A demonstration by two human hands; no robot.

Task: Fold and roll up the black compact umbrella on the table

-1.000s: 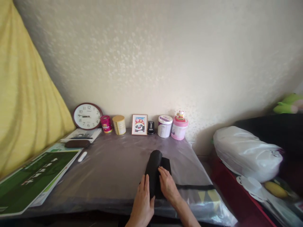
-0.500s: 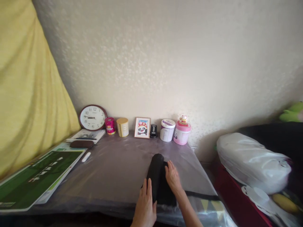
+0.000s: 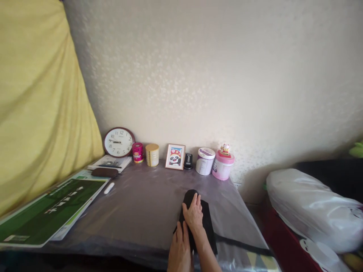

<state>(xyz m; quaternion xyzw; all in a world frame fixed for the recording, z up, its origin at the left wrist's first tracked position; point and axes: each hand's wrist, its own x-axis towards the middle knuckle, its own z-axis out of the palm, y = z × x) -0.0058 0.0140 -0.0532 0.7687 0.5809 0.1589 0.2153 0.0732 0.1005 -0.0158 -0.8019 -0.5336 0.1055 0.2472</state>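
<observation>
On the grey table cover lies a black roll of cloth [image 3: 190, 194], with a flat black part [image 3: 208, 223] spread out on its right side. A long black strap [image 3: 241, 243] runs from it across the table to the right. My right hand [image 3: 194, 215] rests on top of the roll, its fingers stretched out and pointing away from me. Against the roll's near left side, my left hand [image 3: 180, 241] lies with straight fingers; its thumb is hidden. Both hands touch the black cloth, and the right forearm covers part of it.
Along the wall stand a clock [image 3: 119, 142], a pink can [image 3: 138, 152], a yellow-lidded can [image 3: 152, 155], a panda picture frame [image 3: 175, 156], a white tub [image 3: 205, 161] and a pink tub [image 3: 223, 166]. Green booklets [image 3: 53, 213] lie left; a white plastic bag [image 3: 312, 207] sits right.
My right hand has moved left, from the flat black part onto the top of the roll. My left hand stays at the roll's near left side. The view has shifted slightly.
</observation>
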